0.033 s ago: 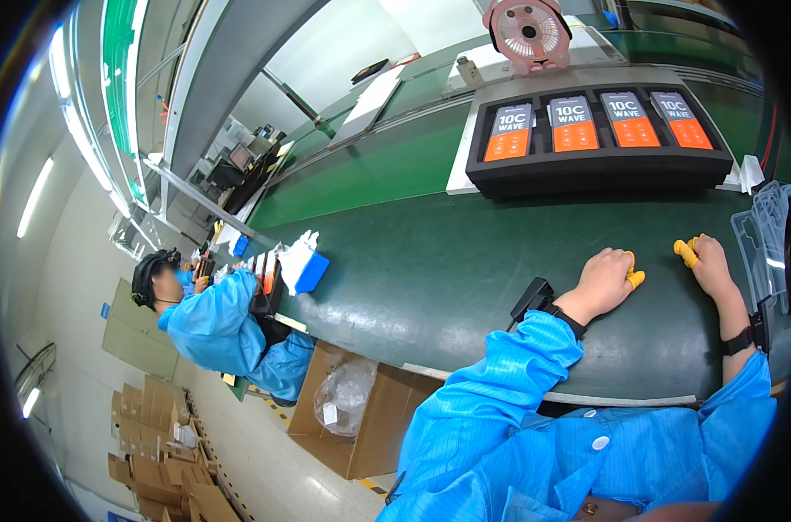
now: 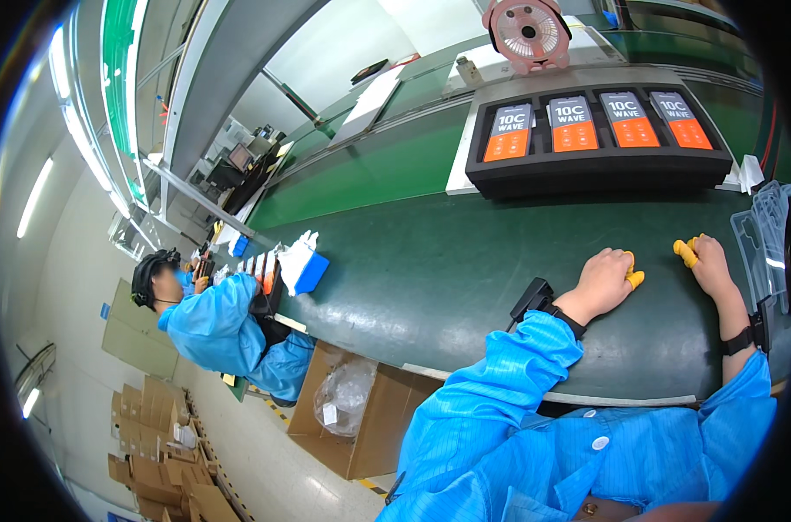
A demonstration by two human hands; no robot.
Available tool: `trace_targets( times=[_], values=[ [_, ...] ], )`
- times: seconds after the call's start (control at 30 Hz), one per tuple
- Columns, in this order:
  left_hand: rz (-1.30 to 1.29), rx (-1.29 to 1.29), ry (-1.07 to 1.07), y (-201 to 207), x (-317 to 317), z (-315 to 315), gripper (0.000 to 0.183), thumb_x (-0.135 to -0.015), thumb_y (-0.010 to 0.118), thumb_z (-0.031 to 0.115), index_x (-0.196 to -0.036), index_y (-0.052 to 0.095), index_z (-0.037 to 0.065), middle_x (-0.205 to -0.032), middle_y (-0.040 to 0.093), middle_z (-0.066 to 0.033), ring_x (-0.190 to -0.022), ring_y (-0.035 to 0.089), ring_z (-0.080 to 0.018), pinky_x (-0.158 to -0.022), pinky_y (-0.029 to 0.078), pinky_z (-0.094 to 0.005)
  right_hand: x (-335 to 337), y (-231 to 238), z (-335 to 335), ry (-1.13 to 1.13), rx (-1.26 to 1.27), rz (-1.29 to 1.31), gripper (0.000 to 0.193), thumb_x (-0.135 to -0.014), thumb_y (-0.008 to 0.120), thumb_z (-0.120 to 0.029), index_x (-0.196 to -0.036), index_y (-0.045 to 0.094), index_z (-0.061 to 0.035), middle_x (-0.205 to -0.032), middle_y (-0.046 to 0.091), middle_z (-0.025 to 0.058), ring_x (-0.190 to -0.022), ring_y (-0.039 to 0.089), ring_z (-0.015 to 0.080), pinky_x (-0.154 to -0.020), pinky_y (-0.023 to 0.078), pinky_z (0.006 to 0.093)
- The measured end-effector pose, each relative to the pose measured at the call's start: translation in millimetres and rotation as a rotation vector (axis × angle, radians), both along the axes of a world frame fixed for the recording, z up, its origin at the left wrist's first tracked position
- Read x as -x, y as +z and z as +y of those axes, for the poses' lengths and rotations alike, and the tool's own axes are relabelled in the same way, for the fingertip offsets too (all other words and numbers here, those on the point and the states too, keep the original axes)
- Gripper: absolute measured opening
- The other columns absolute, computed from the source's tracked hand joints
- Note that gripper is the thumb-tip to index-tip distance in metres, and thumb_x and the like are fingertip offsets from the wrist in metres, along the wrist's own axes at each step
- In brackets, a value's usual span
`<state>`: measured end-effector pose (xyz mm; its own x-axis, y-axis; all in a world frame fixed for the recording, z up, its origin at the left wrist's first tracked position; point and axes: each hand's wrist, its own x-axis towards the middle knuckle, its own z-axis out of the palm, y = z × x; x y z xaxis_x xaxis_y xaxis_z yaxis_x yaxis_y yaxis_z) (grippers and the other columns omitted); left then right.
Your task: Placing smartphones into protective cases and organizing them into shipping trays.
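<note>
Left hand [image 2: 603, 280]: curled, seemingly empty.
Right hand [image 2: 711, 264]: likewise.
Clear plastic packaging [image 2: 769, 230], three o'clock: outward reach could knock it.

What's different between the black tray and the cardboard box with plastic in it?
The black tray holds four grey-and-orange items in separate slots; the brown cardboard box holds crumpled clear plastic. The tray sits up at bench level, the box below the bench's edge. Both are open on top.
</note>
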<state>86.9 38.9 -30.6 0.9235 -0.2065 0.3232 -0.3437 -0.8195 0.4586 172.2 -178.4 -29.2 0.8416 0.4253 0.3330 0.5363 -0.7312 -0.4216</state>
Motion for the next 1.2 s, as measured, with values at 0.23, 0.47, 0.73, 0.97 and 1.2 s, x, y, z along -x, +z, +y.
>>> trace_targets(
  times=[0.23, 0.47, 0.73, 0.97, 1.2],
  values=[
    [-0.003, 0.001, -0.002, 0.3, -0.4, 0.4, 0.014, -0.070, 0.058, 0.015, -0.073, 0.053, 0.002, -0.077, 0.056, -0.0121, -0.078, 0.052, -0.0283, -0.069, 0.043, -0.0375, -0.3, 1.1, 1.3, -0.011, 0.006, 0.020, 0.016, -0.070, 0.054, -0.007, -0.060, 0.052, 0.0056, -0.065, 0.051, 0.0200, -0.066, 0.049, 0.0343, -0.061, 0.038, 0.0402],
    [0.007, -0.009, 0.001, -0.3, -0.2, -0.9, 0.016, -0.071, 0.058, 0.017, -0.072, 0.052, 0.002, -0.076, 0.056, -0.0122, -0.078, 0.052, -0.0285, -0.069, 0.043, -0.0378, 1.6, 1.7, 0.9, -0.011, 0.007, -0.010, 0.019, -0.071, 0.055, -0.009, -0.059, 0.051, 0.0055, -0.065, 0.051, 0.0200, -0.065, 0.049, 0.0340, -0.060, 0.038, 0.0402],
    [0.001, -0.007, -0.006, -0.2, -0.7, 0.1, 0.017, -0.072, 0.058, 0.018, -0.072, 0.052, 0.002, -0.077, 0.056, -0.0120, -0.078, 0.052, -0.0284, -0.069, 0.043, -0.0380, 0.2, -1.0, 0.7, -0.010, 0.000, -0.012, 0.019, -0.071, 0.056, -0.010, -0.060, 0.052, 0.0053, -0.064, 0.051, 0.0196, -0.065, 0.049, 0.0339, -0.060, 0.038, 0.0404],
    [0.006, 0.022, -0.004, 0.5, -0.1, 1.0, 0.014, -0.071, 0.058, 0.015, -0.073, 0.052, 0.002, -0.077, 0.055, -0.0121, -0.079, 0.051, -0.0282, -0.069, 0.042, -0.0376, -0.6, -1.4, 1.1, -0.023, 0.009, -0.009, 0.017, -0.070, 0.054, -0.007, -0.059, 0.051, 0.0053, -0.064, 0.050, 0.0196, -0.065, 0.048, 0.0335, -0.060, 0.037, 0.0399],
    [-0.019, 0.025, 0.003, -1.0, 0.1, 0.2, 0.013, -0.069, 0.058, 0.013, -0.071, 0.053, 0.002, -0.076, 0.056, -0.0126, -0.077, 0.051, -0.0290, -0.069, 0.042, -0.0383, -3.1, -4.2, -0.1, 0.004, 0.008, -0.010, 0.016, -0.070, 0.054, -0.007, -0.059, 0.051, 0.0051, -0.063, 0.049, 0.0190, -0.064, 0.047, 0.0329, -0.059, 0.037, 0.0396]
  ],
)
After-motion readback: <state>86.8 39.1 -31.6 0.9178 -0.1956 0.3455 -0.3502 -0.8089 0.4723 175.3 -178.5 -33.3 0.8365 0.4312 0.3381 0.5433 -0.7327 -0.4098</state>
